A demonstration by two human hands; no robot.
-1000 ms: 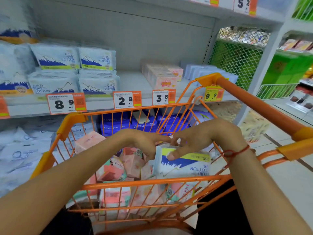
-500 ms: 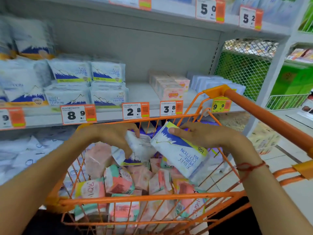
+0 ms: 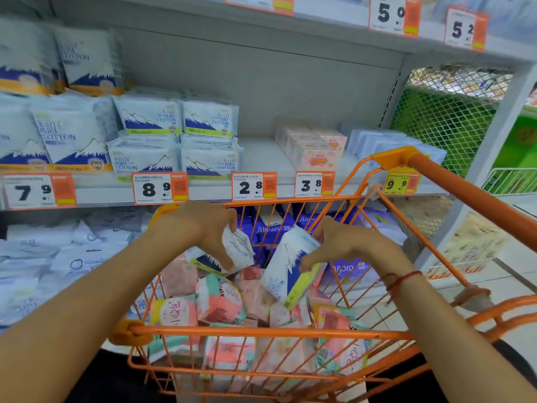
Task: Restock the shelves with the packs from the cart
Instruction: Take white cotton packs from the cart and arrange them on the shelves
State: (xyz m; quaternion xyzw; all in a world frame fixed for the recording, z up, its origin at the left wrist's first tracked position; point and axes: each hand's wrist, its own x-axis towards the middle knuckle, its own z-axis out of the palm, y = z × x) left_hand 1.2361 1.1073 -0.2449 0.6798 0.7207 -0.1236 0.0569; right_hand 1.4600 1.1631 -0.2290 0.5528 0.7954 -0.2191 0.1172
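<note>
Only the head view is on offer, so everything is placed against the orange cart (image 3: 270,331), which stands square against the shelving. Over the cart's middle the left hand (image 3: 200,228) is closed around a white pure-cotton pack (image 3: 236,247), showing its printed back, and a second pack with a blue mountain print (image 3: 207,261) peeks out below it; whether the hand holds that one too I cannot tell. Just to the right, the right hand (image 3: 345,245) grips another white pure-cotton pack (image 3: 290,270), thumb on its face and fingers over its top end. This pack's long axis runs tilted, upper end toward the shelf, lower end with the yellow-green band dipping toward the pink packs (image 3: 220,303) left in the cart. The relation that matters: the matching stock, the shelved pure-cotton packs (image 3: 177,141), sits above the cart's far rim and to its left, over the 8.9 price tag (image 3: 159,188). Bare shelf board (image 3: 258,152) opens just right of that stack, over the 2.8 tag. The left hand is the nearer to that row, so I judge it the likelier to go up first, forward and leftward, while the right pack needs levelling to lie flat as the shelved ones do.
</note>
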